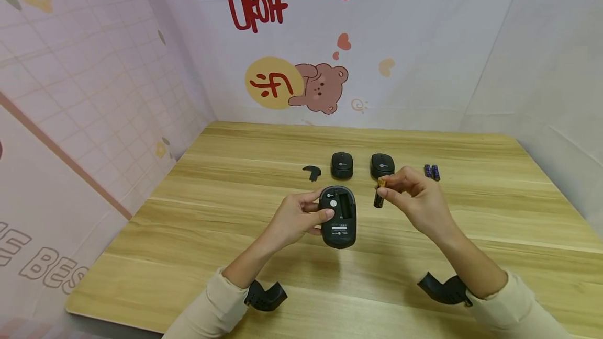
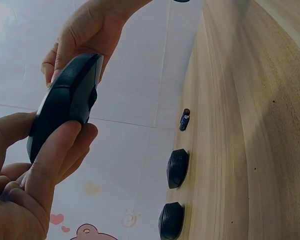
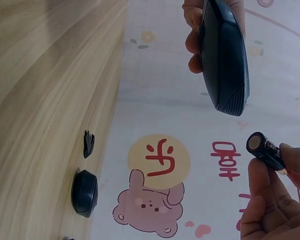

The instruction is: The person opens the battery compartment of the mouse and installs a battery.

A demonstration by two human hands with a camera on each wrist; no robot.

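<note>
The left hand (image 1: 298, 217) grips a dark mouse (image 1: 340, 235) above the wooden table (image 1: 198, 229), thumb across its underside; to the right, the right hand (image 1: 421, 202) pinches a black-and-gold battery (image 1: 379, 199) by its gold end. Only the head view shows the mouse's open battery compartment (image 1: 346, 206); the wrist views present its side. The right wrist view alone exposes the battery's flat black-rimmed end. In the head view, the mouse's long axis runs near to far, compartment toward the far end; the battery is nearly upright, gold end uppermost. Farther away lie a detached cover (image 1: 313, 172), two other mice (image 1: 342, 164) and two blue batteries (image 1: 435, 172).
</note>
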